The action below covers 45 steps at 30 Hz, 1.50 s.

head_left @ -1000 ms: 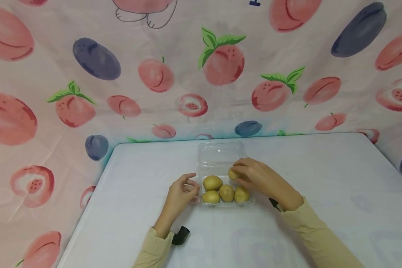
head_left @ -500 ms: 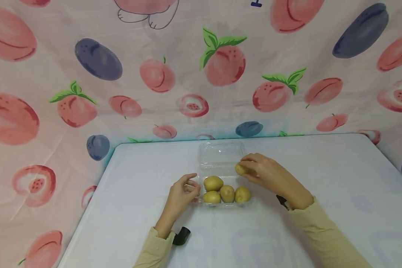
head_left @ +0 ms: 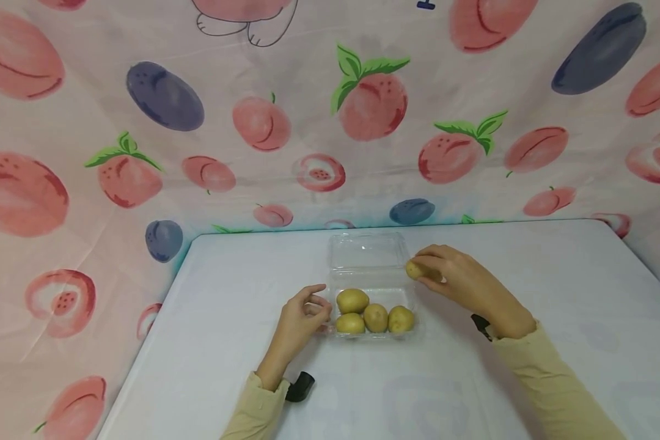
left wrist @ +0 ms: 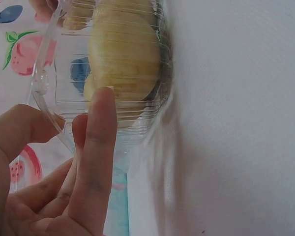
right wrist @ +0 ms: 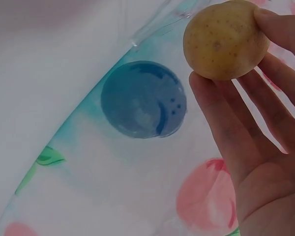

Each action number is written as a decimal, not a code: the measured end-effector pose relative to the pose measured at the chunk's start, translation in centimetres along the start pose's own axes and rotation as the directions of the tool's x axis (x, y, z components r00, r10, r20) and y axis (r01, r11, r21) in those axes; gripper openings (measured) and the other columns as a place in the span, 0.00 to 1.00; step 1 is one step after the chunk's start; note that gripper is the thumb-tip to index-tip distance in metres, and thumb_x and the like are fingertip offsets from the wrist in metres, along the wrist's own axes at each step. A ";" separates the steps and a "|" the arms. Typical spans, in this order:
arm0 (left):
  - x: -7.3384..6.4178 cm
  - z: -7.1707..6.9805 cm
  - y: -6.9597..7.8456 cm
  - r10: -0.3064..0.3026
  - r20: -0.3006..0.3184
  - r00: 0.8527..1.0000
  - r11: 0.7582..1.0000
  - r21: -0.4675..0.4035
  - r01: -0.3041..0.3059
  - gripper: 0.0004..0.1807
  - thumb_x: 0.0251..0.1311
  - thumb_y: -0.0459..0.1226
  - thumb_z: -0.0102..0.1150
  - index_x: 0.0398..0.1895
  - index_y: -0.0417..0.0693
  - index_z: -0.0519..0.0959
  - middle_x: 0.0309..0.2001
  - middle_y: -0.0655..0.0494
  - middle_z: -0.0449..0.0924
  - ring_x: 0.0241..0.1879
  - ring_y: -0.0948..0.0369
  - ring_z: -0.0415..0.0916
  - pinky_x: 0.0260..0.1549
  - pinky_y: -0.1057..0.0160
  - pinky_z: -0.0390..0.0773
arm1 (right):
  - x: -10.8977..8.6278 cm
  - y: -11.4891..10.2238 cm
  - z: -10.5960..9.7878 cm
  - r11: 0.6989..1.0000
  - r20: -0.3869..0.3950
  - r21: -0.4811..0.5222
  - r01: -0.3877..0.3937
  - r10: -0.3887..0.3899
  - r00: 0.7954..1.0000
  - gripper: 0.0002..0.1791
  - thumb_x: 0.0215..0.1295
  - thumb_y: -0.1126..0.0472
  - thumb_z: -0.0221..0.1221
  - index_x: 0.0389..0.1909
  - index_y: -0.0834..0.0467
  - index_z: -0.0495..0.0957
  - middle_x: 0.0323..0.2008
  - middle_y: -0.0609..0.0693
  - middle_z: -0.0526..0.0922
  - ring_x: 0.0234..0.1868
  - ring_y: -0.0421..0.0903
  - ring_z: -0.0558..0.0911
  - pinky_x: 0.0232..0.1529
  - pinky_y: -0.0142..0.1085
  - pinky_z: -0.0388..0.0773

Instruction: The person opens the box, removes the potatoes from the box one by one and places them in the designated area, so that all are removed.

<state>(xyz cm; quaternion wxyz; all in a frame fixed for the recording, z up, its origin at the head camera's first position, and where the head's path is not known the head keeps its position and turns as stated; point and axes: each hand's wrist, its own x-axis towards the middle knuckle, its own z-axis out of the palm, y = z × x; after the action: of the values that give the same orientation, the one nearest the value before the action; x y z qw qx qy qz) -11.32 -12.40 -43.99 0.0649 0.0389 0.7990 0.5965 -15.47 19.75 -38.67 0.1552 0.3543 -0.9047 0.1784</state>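
A clear plastic clamshell box (head_left: 374,337) lies with its lid (head_left: 365,252) folded back on the white table. Several yellow-skinned potatoes (head_left: 376,318) sit in its base, toward the left and front. My left hand (head_left: 299,318) is at the box's left side; in the left wrist view its thumb (left wrist: 27,129) hooks the rim and a finger (left wrist: 96,147) lies along the ribbed wall. Past the box's back right corner, my right hand (head_left: 456,275) pinches another potato (right wrist: 226,40) between thumb and fingertips, raised above the table.
The white-covered table (head_left: 242,269) extends around the box on all sides. Behind it hangs a fruit-print cloth (head_left: 308,79), meeting the table's back edge. A black wrist-worn device (head_left: 300,387) sticks out by the left sleeve, and another (head_left: 481,326) by the right.
My right hand has carried its potato from over the box's back right part, out rightward and a little away from me. The left hand stays at the box's side.
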 end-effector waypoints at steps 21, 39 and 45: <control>0.2 0.0 -0.3 0.007 -0.002 1.000 1.000 0.001 -0.007 0.26 0.63 0.30 0.60 0.65 0.37 0.72 0.42 0.45 0.81 0.32 0.62 0.82 0.29 0.64 0.87 | -1.6 2.2 0.2 0.997 -0.001 -0.006 -0.079 0.079 0.997 0.15 0.55 0.67 0.71 0.45 0.63 0.84 0.43 0.56 0.83 0.41 0.50 0.83 0.39 0.44 0.84; -0.1 0.0 -0.1 0.022 -0.008 1.000 0.999 0.033 -0.022 0.24 0.64 0.33 0.61 0.64 0.39 0.73 0.48 0.41 0.83 0.48 0.50 0.83 0.36 0.64 0.87 | -2.6 4.2 0.7 0.979 0.064 0.002 -0.203 0.202 0.977 0.15 0.56 0.67 0.70 0.46 0.65 0.84 0.44 0.59 0.84 0.47 0.56 0.83 0.48 0.53 0.83; -0.1 -0.1 -0.2 0.018 0.002 1.000 1.000 0.012 -0.018 0.24 0.65 0.33 0.60 0.64 0.39 0.72 0.50 0.39 0.84 0.50 0.48 0.83 0.38 0.65 0.87 | -2.8 4.8 1.1 0.978 0.052 -0.001 -0.209 0.208 0.977 0.15 0.56 0.68 0.70 0.45 0.65 0.83 0.43 0.58 0.84 0.45 0.56 0.83 0.47 0.52 0.83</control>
<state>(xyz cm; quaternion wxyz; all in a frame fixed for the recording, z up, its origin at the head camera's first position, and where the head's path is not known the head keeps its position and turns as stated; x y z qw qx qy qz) -11.26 -12.55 -44.17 0.0602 0.0472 0.8020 0.5924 -17.00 24.19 -41.82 0.1114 0.2624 -0.9402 0.1863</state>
